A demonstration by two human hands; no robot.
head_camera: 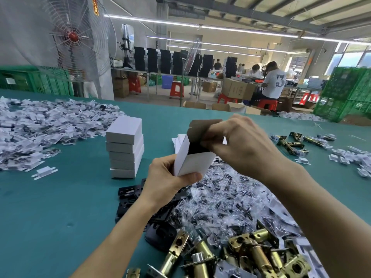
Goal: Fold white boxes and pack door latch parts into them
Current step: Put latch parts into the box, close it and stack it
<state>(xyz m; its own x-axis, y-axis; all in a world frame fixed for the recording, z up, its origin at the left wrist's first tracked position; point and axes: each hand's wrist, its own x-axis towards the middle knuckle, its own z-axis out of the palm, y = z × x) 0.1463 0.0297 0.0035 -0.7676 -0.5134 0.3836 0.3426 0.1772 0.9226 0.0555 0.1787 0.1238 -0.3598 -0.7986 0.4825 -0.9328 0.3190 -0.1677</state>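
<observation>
Well, the white box is up in the air over the worktop, standing on end between both hands; the left hand grips its lower end, thumb laid across the front face; the right hand is curled at the open top, pinching the brown-lined flap. It looks like thin card, so I'd judge it very light and quick to dent; best held at the creased edges and the closed end, where it is stiffest, not squeezed across the broad faces. The brass latches heaped nearest the person are another matter; solid metal, probably heavy for their size, stiff and hard-cornered; the round barrel seems the surest place to take one, and one dropped in carelessly could burst the bottom flaps. The bagged screws look slippery and soft. A stack of finished boxes stands to the left.
</observation>
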